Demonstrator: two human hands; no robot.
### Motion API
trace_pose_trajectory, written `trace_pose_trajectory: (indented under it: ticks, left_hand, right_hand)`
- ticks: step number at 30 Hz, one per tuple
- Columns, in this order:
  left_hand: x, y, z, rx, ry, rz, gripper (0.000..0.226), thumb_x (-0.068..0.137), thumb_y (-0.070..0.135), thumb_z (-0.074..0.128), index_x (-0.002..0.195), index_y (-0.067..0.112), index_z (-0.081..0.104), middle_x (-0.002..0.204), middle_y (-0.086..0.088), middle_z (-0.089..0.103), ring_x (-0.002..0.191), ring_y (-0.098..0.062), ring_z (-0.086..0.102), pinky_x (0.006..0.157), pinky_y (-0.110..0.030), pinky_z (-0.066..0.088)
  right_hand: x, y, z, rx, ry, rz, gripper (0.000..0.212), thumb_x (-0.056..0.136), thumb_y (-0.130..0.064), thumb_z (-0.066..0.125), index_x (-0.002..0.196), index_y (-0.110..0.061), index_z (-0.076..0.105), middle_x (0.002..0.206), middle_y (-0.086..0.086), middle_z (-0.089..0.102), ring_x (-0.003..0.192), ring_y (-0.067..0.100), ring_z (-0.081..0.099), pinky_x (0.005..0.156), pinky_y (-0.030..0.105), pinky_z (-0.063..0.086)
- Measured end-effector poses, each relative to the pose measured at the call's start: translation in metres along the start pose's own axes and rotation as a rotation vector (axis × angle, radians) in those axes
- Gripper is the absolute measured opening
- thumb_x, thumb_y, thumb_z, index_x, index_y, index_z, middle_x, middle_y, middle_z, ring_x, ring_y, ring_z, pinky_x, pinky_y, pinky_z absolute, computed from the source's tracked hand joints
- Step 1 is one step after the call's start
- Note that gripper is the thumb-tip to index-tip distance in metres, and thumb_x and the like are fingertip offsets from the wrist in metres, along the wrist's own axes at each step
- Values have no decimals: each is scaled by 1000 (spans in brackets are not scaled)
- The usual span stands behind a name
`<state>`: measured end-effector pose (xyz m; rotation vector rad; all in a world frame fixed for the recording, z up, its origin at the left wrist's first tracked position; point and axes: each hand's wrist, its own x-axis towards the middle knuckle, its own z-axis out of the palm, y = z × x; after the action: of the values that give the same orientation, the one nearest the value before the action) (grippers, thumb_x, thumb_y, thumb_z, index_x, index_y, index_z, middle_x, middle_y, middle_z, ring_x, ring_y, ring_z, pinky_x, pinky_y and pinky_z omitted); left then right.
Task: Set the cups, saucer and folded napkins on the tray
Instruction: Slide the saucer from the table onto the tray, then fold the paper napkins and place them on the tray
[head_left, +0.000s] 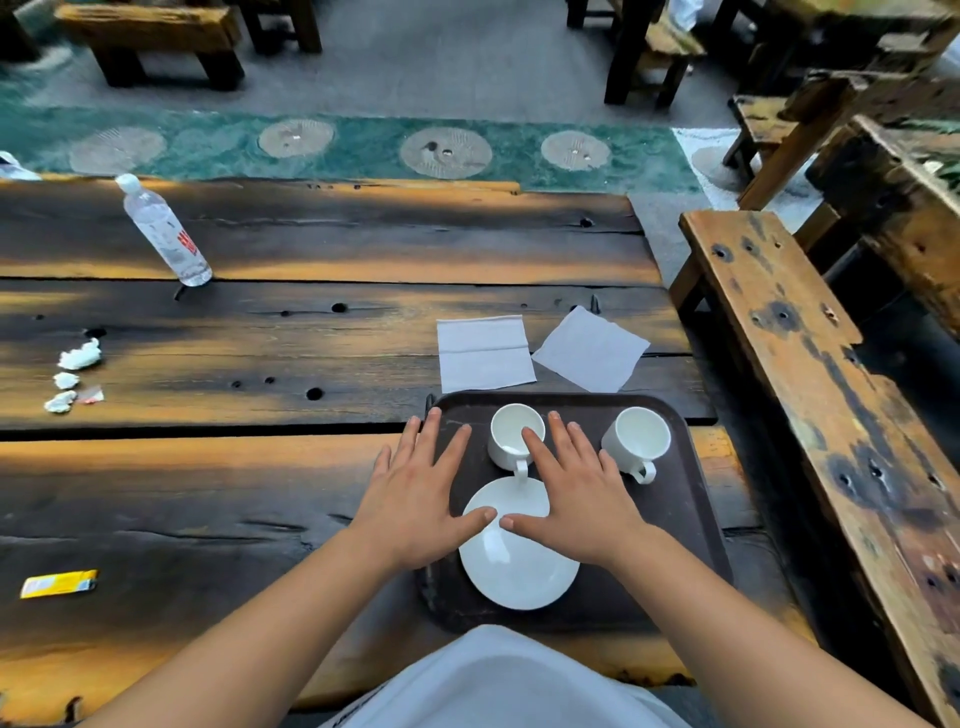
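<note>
1. On the dark brown tray (691, 499) at the near right of the plank table (260, 467) stand two white cups and a white saucer (519, 566).
2. The left cup (511, 436) sits toward the far side of the tray, its handle pointing at the saucer; the right cup (636, 441) stands apart from it, near the tray's far right corner.
3. The left hand (415, 499) lies flat with fingers straight and spread, over the tray's left edge; its thumb tip reaches over the saucer's rim, and its fingers lie beside the left cup without touching it.
4. The right hand (576, 493) is likewise flat with fingers spread, between the two cups; its forefinger crosses in front of the left cup's rim, and its thumb tip lies over the saucer, almost meeting the other thumb.
5. Neither hand grips anything; whether they press on the tray or hover over it cannot be told.
6. Two white napkins lie on the table just beyond the tray: the left napkin (483, 353) folded square, its near edge meeting the tray rim, and the right napkin (589, 348) turned like a diamond.
7. Farther left are a clear water bottle (163, 228), crumpled tissue bits (78, 358) and a yellow wrapper (60, 583).
8. A wooden bench (810, 389) runs along the right.
</note>
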<state>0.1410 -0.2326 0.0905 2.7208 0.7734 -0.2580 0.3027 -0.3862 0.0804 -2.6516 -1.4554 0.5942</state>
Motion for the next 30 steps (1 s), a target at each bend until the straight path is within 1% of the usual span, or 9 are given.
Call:
trace_pose_trajectory:
  ticks: [6,11,20,24,30]
  left_hand:
    - [8,-5,-9,-4,29,-1,103,70,88,23,154,38,-9,162,-2,-23,149,-23,-19,120,-52,5]
    - [20,-10,-14,8,16,8,100,71,88,23,153,41,-9,163,-1,-22,150,-24,-19,119,-53,5]
    - [55,-18,-21,-1,-21,-4,97,73,84,20,154,40,-7,164,-3,-15,151,-25,-14,121,-50,7]
    - [78,-24,-22,-4,-43,-7,94,77,81,25,154,38,-6,165,-5,-12,151,-26,-11,121,-50,9]
    - [125,-37,-17,-20,-84,-14,90,82,77,31,155,35,-2,165,-5,-9,151,-27,-8,120,-50,10]
  right_hand:
    - [5,-3,-9,-16,-13,5,109,64,-93,26,153,-40,-8,162,-7,-25,149,18,-21,119,54,1]
    - [14,-4,-15,-22,3,6,103,69,-92,21,153,-41,-8,162,-6,-25,149,18,-21,119,54,1]
    - [49,2,-20,-17,-31,0,101,71,-86,29,152,-42,-11,163,-4,-23,150,18,-19,120,53,4]
    - [74,8,-21,-2,-30,1,98,75,-84,32,154,-39,-6,165,-2,-17,151,18,-15,119,52,5]
    - [121,21,-25,36,-71,0,92,83,-73,41,155,-36,-1,166,0,-11,151,18,-11,120,49,6]
